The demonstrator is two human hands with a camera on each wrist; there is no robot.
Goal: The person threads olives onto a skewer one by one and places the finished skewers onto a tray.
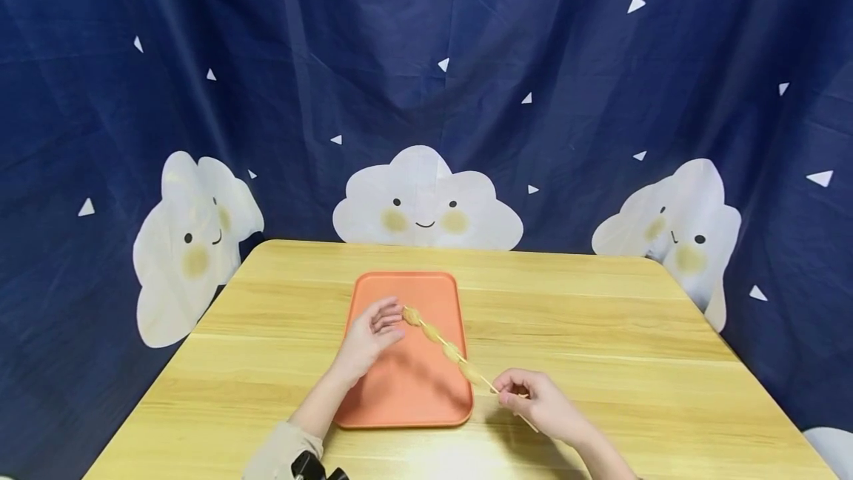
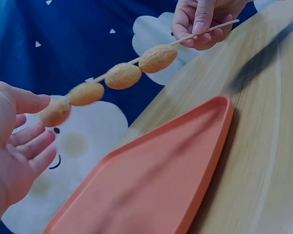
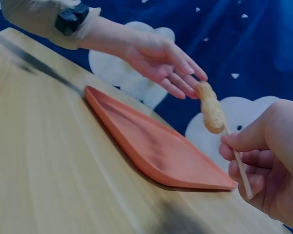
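A thin wooden skewer [image 1: 493,389] carries several oval golden-brown pieces of food [image 2: 123,76] in a row. Its bare end is pinched between the thumb and fingers of my right hand [image 1: 541,404], and the stick's tail pokes out past them. The skewer slants up to the left, held in the air over the tray [image 1: 400,398]. At its far end, my left hand [image 1: 366,338] has its fingers spread and loosely bent beside the last piece [image 2: 56,113]. Whether the left fingertips touch that piece I cannot tell.
The orange rectangular tray has a low raised rim and lies on a light wooden table [image 1: 573,317]. Behind the table hangs a dark blue curtain [image 1: 426,95] printed with white clouds and triangles. A black device [image 3: 72,18] is strapped to the left wrist.
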